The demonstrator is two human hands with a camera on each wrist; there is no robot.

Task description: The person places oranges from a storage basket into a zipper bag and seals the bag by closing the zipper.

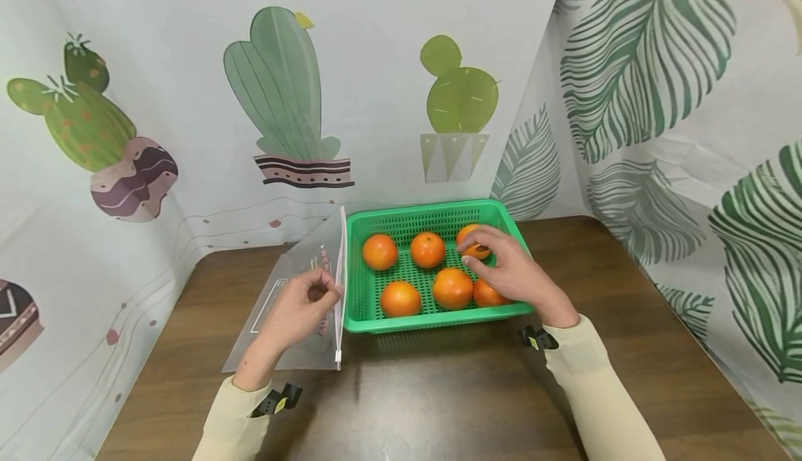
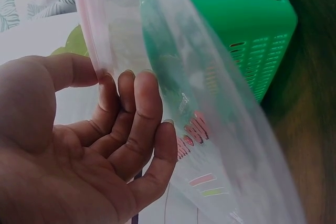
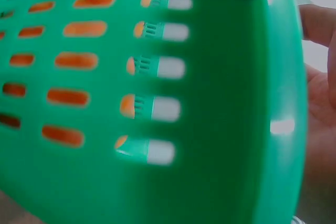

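The left hand (image 1: 301,308) pinches the zip edge of a clear plastic bag (image 1: 294,294), thumb on one side and curled fingers (image 2: 139,108) on the other, as the left wrist view shows plainly. The bag stands partly lifted from the table; its zip edge, the long axis, runs away from the person and rises just to the right of this hand, with the slider (image 1: 337,356) at the near end. The rest of the bag spreads down and to the left of the hand onto the brown table (image 1: 438,391). The raised edge stands right against the left wall of a green basket (image 1: 432,212); whether they touch I cannot tell.

The right hand (image 1: 514,273) reaches into the basket from the near right side, its fingers bent over the far-right orange (image 1: 471,238) and resting on it; whether they actually grip it I cannot tell. Just under the palm lies another orange (image 1: 485,295), and to the left of the hand sit four more, one (image 1: 452,288) beside the palm, one (image 1: 428,249) beyond it, two further left (image 1: 379,251) (image 1: 400,299). The basket's long side runs left to right. Behind everything hangs a cloth with cacti (image 1: 282,85) and leaves
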